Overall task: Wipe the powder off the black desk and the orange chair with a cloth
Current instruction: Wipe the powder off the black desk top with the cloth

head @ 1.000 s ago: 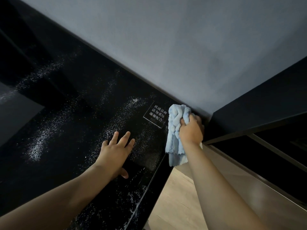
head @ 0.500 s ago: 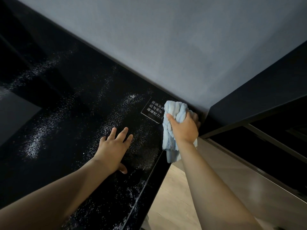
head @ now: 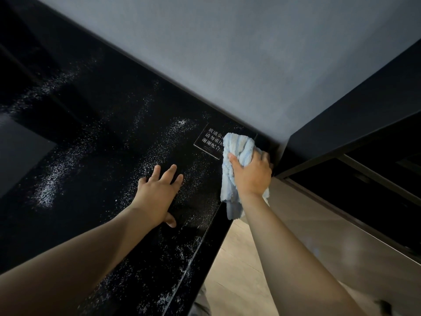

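Observation:
The glossy black desk point(head: 95, 160) runs from the lower middle to the upper left, and white powder point(head: 52, 181) lies scattered across it in streaks. My right hand point(head: 251, 173) grips a bunched light blue cloth point(head: 238, 148) and holds it on the desk's far right corner, covering part of a small sign with white characters point(head: 208, 140). The cloth's loose end hangs over the desk's edge. Flat on the desk, fingers straight and spread, my left hand point(head: 159, 192) rests in the powder. No orange chair is in view.
A grey wall point(head: 227, 53) rises behind the desk. To the right stands a dark cabinet point(head: 353, 124) with a shelf opening below it. Light wooden floor point(head: 237, 270) shows between the desk's edge and the cabinet.
My right hand has slid the cloth a little to the left, onto the desk's corner and over the edge of the sign. My left hand has stayed flat on the desk.

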A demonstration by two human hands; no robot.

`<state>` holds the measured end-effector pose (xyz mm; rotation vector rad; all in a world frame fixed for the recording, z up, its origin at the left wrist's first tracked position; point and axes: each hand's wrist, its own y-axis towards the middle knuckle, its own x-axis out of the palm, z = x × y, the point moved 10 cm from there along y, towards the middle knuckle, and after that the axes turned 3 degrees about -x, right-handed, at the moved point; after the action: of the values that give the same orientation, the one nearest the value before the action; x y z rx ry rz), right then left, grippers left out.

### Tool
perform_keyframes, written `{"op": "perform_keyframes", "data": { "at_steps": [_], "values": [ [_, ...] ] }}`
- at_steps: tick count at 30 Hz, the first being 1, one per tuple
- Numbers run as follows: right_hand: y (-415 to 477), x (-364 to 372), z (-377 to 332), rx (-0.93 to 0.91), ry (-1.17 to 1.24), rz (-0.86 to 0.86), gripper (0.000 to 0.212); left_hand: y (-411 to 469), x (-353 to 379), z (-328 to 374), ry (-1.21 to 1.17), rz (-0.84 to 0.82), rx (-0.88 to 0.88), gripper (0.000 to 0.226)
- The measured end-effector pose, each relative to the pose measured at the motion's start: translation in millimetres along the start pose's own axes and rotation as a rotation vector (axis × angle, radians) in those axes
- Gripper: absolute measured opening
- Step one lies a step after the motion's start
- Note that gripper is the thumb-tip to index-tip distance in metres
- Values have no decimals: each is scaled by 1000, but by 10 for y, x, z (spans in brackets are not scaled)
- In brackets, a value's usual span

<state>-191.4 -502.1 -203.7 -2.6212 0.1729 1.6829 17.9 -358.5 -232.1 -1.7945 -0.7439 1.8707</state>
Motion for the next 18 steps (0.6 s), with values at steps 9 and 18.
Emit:
{"op": "perform_keyframes", "data": {
  "at_steps": [9,18],
  "values": [
    [-424,16,-7,9,4,-10,73,3,-1,-5,-6,-7,0,126],
    [-858,22,-3,31,17,-11,72,7,3,0,8,15,0,128]
  ]
}}
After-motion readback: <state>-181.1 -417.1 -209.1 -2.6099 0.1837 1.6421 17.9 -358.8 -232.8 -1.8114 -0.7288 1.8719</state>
